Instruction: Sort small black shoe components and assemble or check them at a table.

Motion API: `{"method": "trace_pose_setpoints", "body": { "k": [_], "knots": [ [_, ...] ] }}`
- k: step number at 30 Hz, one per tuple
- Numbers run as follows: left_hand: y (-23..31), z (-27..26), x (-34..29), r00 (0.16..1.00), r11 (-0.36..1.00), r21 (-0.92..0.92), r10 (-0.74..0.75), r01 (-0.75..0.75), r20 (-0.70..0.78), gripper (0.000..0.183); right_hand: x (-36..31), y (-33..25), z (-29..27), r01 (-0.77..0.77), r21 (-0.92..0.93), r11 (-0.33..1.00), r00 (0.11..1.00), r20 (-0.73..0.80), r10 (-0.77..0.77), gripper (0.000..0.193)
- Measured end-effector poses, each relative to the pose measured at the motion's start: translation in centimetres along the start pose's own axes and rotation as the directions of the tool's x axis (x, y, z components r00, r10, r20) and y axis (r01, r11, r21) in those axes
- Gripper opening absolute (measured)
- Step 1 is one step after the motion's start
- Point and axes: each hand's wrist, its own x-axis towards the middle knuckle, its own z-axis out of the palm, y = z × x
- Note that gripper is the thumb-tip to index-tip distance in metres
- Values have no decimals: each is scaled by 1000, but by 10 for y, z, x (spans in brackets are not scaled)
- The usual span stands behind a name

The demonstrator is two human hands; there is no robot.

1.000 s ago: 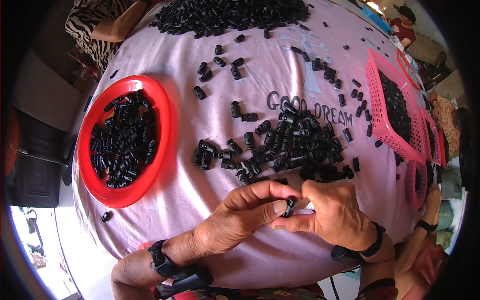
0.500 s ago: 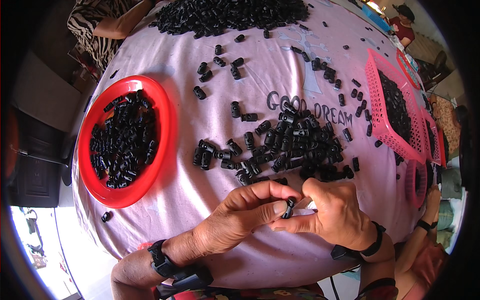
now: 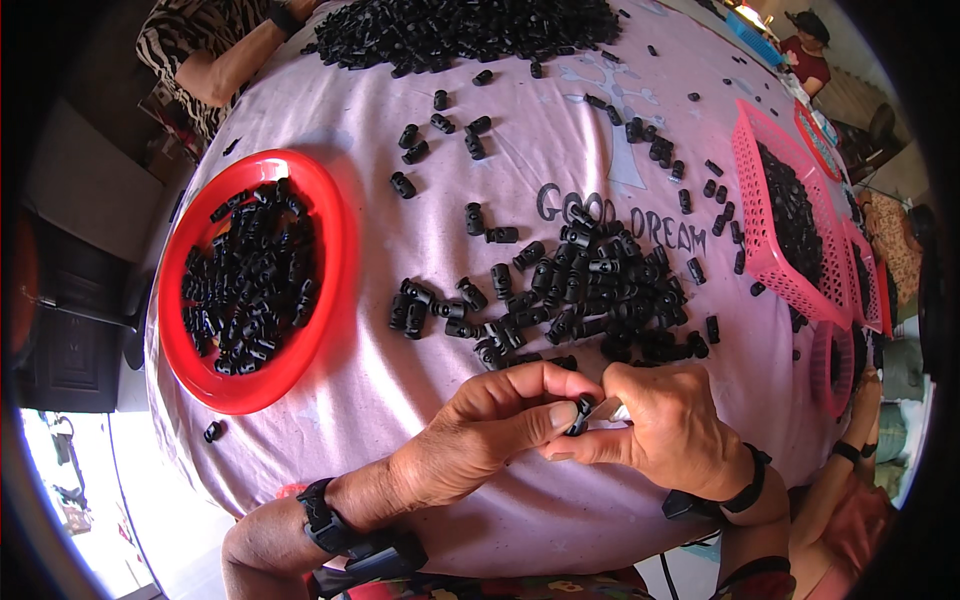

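Note:
Between the thumb and bent fingers of my left hand (image 3: 470, 430) is a small black cord lock (image 3: 580, 414), held near the front of the table. My right hand (image 3: 685, 425) is closed around a small knife, its short shiny blade (image 3: 605, 408) against the cord lock. Its handle is hidden in my fist, and my right thumb reaches under the piece. Just beyond my fingers lies a loose pile of black cord locks (image 3: 600, 285). To the left, a round red tray (image 3: 335, 290) holds many more of them.
A pink tablecloth (image 3: 400, 235) covers the table. At the far side rises a big black heap (image 3: 460, 35), beside a co-worker's arm (image 3: 235, 75). Pink baskets (image 3: 752, 215) of black parts stand right. Another person's hand (image 3: 862, 410) is at the right edge.
The blade now shows more plainly against the cord lock, which has tilted slightly. My hands stay in nearly the same place. The co-worker's arm at the upper left has shifted.

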Motion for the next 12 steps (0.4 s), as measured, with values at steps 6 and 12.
{"method": "trace_pose_setpoints", "body": {
  "k": [6,12],
  "knots": [
    [-1,-2,0,1000,999,-48,21,-20,20,28,-2,-1,10,19,79,997,996,-91,-12,51],
    [3,-9,-3,994,990,-104,-88,95,62,34,-1,-4,-5,-54,368,928,994,-70,85,47]
  ]
}}
